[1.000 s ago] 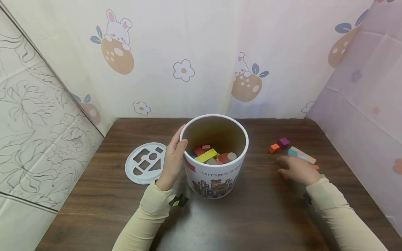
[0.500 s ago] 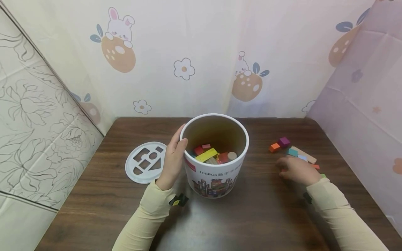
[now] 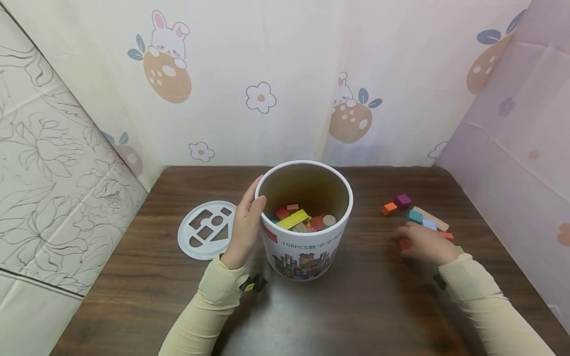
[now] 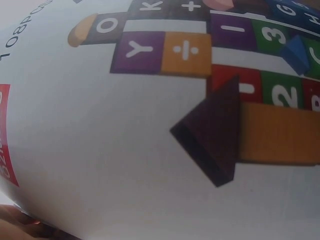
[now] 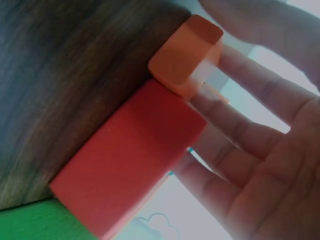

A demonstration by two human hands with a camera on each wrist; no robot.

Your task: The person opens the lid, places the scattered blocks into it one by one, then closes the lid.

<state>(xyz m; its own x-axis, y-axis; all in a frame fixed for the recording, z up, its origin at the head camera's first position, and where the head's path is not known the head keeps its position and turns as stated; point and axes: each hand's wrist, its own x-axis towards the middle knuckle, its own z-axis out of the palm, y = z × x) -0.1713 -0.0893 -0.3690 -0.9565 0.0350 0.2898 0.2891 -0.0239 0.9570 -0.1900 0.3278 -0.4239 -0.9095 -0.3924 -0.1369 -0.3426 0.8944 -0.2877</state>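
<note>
A white bucket [image 3: 291, 249] with printed blocks on its side stands mid-table, holding several wooden blocks such as a yellow one [image 3: 292, 220]. My left hand [image 3: 244, 228] grips its left side, thumb at the rim; the left wrist view is filled by the bucket's printed wall [image 4: 125, 165]. To the right, my right hand [image 3: 425, 243] reaches low among loose blocks. In the right wrist view its fingers lie fairly straight behind an orange block [image 5: 172, 57] and a red block [image 5: 125, 155], with the thumb apart above. A green block [image 5: 45, 222] shows in the corner.
A white lid [image 3: 208, 251] with shaped cut-outs lies left of the bucket. Beyond my right hand are an orange cube [image 3: 389, 209], a purple block [image 3: 403, 201], a teal block [image 3: 414, 216], a light-blue block [image 3: 429, 224] and a plain wooden plank [image 3: 438, 222].
My right hand has shifted slightly right, showing more of the orange-red block under its fingertips and of the light-blue block behind it. The left hand and bucket have stayed put.
</note>
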